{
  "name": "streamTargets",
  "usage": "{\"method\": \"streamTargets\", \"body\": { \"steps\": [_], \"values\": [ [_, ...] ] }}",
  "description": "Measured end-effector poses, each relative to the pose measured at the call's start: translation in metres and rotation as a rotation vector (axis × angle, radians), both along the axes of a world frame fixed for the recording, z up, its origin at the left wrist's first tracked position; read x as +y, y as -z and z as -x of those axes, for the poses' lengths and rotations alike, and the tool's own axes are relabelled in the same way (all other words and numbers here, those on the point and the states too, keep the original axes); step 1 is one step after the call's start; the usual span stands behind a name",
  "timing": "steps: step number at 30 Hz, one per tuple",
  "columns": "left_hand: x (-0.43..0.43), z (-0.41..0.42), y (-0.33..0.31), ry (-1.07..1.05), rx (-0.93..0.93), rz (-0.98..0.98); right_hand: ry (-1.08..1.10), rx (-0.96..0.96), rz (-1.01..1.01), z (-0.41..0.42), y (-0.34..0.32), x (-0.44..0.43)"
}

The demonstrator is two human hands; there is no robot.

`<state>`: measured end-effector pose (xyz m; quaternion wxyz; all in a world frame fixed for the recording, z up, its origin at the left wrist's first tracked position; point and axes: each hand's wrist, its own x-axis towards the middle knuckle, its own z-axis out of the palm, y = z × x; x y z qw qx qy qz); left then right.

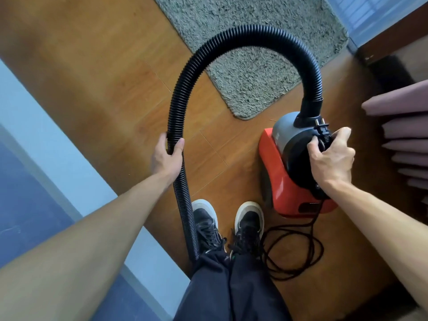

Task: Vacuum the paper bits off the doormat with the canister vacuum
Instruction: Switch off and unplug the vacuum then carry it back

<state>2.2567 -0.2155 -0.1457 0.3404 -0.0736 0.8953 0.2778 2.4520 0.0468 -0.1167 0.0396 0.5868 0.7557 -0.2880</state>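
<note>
Red-grey vacuum [298, 172] over wood floor [92, 77], right of shoes [249, 218], just off doormat [254, 54] corner. Left hand [166, 156] wrapped round black hose [243, 33] arcing over mat. Right hand [331, 156] fingers curled on vacuum's black top, by plug [320, 127]. Cord [287, 276] loosely coiled on floor.

A home entrance: wood-plank floor [111, 93], shaggy grey doormat [254, 49], canister vacuum [284, 163]

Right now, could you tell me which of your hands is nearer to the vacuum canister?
Right. The right hand grips the top of the canister; the left hand holds the hose, off to the canister's left.
</note>
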Motion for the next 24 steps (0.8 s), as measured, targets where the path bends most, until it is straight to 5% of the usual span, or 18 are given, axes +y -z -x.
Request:
{"method": "streamTargets", "body": {
  "steps": [10,24],
  "values": [
    [0.025,0.032,-0.109,0.028,0.099,-0.015,-0.055,0.06,-0.058,0.024,-0.103,0.01],
    [0.081,0.111,-0.374,-0.035,0.284,-0.175,-0.215,0.302,-0.161,0.113,-0.343,0.033]
  ]
}}
